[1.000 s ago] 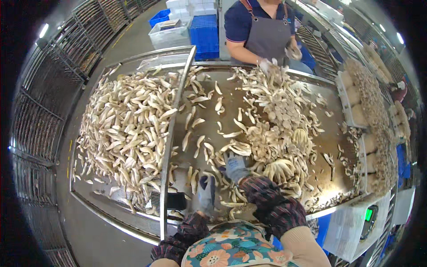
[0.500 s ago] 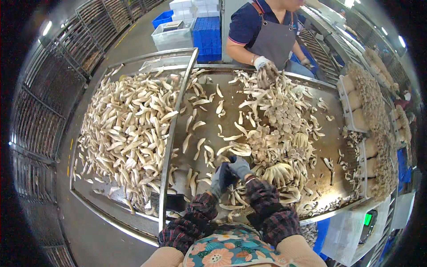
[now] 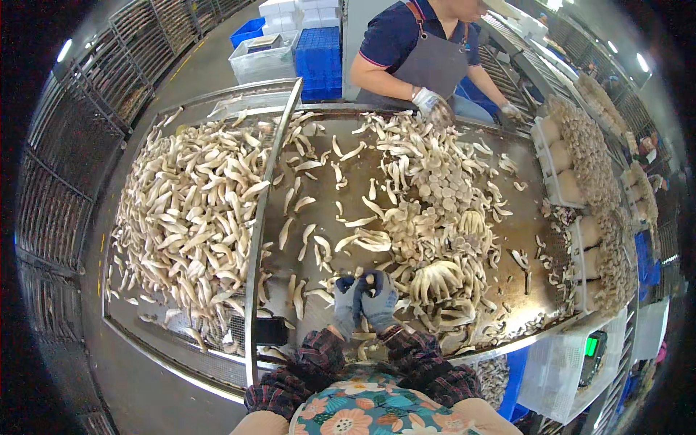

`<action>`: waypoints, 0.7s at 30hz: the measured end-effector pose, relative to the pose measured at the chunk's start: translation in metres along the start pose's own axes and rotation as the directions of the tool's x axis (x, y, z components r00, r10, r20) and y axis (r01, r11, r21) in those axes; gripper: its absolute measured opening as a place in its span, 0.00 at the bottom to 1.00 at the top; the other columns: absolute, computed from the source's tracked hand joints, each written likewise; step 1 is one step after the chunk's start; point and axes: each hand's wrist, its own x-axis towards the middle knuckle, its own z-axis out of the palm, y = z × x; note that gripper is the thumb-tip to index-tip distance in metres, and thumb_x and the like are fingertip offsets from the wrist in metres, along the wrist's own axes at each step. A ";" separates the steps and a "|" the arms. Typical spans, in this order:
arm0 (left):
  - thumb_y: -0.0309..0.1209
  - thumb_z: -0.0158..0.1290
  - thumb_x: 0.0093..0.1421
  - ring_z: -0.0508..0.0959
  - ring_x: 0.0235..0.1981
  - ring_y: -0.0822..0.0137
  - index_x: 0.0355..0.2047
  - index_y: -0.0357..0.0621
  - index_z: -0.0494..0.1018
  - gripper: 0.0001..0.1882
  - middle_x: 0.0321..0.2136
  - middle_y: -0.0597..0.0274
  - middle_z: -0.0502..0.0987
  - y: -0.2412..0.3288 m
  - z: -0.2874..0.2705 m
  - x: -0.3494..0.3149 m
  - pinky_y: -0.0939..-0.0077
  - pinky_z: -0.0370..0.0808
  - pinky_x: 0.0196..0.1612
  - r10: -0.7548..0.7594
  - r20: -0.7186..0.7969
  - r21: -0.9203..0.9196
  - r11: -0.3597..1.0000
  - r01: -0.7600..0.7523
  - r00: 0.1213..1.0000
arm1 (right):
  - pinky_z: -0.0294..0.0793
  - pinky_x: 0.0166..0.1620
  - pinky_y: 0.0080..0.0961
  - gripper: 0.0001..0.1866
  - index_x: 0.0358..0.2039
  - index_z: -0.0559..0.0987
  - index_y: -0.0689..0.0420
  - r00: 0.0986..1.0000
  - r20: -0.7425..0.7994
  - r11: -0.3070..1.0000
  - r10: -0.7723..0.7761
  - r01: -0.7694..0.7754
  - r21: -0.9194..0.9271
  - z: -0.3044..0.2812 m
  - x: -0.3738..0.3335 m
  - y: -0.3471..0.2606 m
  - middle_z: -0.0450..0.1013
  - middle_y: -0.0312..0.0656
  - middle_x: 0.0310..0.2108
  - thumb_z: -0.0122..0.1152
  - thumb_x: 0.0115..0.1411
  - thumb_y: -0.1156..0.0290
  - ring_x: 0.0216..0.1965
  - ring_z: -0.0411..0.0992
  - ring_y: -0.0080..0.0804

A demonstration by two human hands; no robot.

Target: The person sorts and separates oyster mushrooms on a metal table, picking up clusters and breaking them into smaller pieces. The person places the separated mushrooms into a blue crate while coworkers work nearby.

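Note:
Both hands wear grey-blue gloves and meet over the near middle of the metal table. My left hand is closed, its fingertips drawn together against the other hand. My right hand is closed too, and the pale end of a mushroom pokes out between the two sets of fingers. Most of that mushroom is hidden by the gloves. Just right of my hands lies a fanned cluster of pale mushrooms, part of a long heap of capped mushrooms. Loose single mushrooms are scattered to the left.
A raised metal frame divides off a large pile of mushrooms on the left. A dark box sits by it. Across the table, a co-worker's gloved hand touches the heap. White racks of mushroom bottles line the right edge.
My hands have turned more upright and come side by side, with a mushroom end now showing between them. The whole view has shifted slightly. The co-worker's other hand has reached toward the bottle racks.

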 end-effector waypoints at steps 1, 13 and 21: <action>0.33 0.56 0.58 0.70 0.25 0.74 0.33 0.46 0.68 0.09 0.23 0.68 0.69 -0.003 -0.006 0.002 0.77 0.71 0.28 -0.029 0.061 -0.066 0.997 0.033 0.998 | 0.70 0.39 0.41 0.16 0.37 0.76 0.53 0.999 -0.026 0.999 -0.023 0.023 0.025 -0.003 -0.005 -0.003 0.71 0.47 0.32 0.62 0.43 0.72 0.35 0.70 0.53; 0.27 0.49 0.62 0.69 0.23 0.74 0.38 0.49 0.69 0.04 0.23 0.70 0.68 0.017 -0.041 0.004 0.79 0.68 0.27 0.330 0.114 0.286 0.893 -0.349 0.937 | 0.70 0.41 0.29 0.23 0.41 0.74 0.58 0.910 0.409 0.945 -0.064 -0.077 0.319 -0.035 0.001 -0.005 0.71 0.41 0.36 0.71 0.47 0.64 0.37 0.70 0.30; 0.30 0.49 0.64 0.74 0.28 0.71 0.61 0.51 0.60 0.24 0.32 0.66 0.70 0.072 -0.001 -0.045 0.80 0.77 0.30 -0.151 -0.033 -0.146 0.979 0.145 0.988 | 0.67 0.44 0.45 0.33 0.58 0.67 0.51 0.793 0.582 0.608 -0.178 0.554 -0.569 0.006 0.135 0.033 0.68 0.46 0.48 0.59 0.52 0.55 0.47 0.69 0.44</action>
